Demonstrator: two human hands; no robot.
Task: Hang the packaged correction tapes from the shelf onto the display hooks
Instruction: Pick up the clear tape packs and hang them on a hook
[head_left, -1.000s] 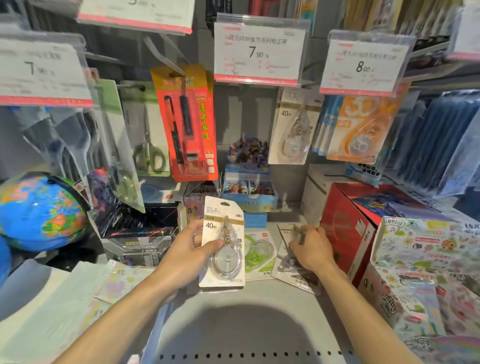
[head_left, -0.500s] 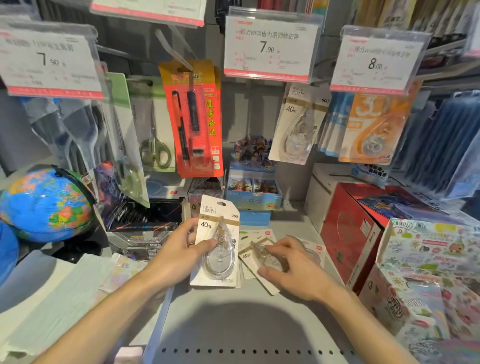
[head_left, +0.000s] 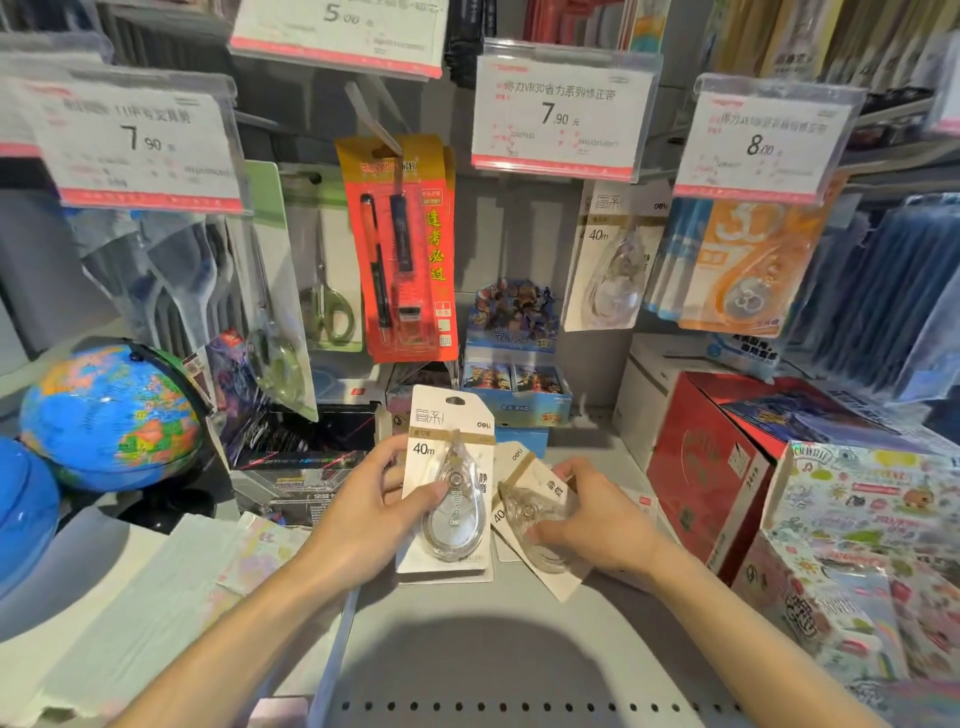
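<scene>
Store shelf (head_left: 467, 649), grey, pegboard wall behind, price tags above. Far left edge: globe (head_left: 111, 415). Hanging next: scissors pack (head_left: 324, 306), red pen pack (head_left: 405, 249).

Left hand (head_left: 363, 514) grips one tape pack (head_left: 449, 483) upright just above the shelf, thumb across the blister, fingers behind the card; hang hole at top is free. Right hand (head_left: 587, 514) curls round a second pack (head_left: 535, 525), tilted, low over the shelf; can't tell if it is lifted off yet. More card shows under it, so maybe other packs beneath.

Right of the hands and higher, a matching 40m pack (head_left: 613, 260) hangs under the 7.90 tag (head_left: 563, 114); the hook itself is hidden by the tag. Orange tape pack (head_left: 748, 260) hangs beside it. Red box (head_left: 711, 467) sits at the right edge.

Risks, as I judge: hook tip out of sight behind the tag, so the hole may miss and the card bend or tear. Both hands loaded means no free hand to steady the tag. Tilted pack may slip, or drag the cards under it. Wrong hook possible, orange one is close.
</scene>
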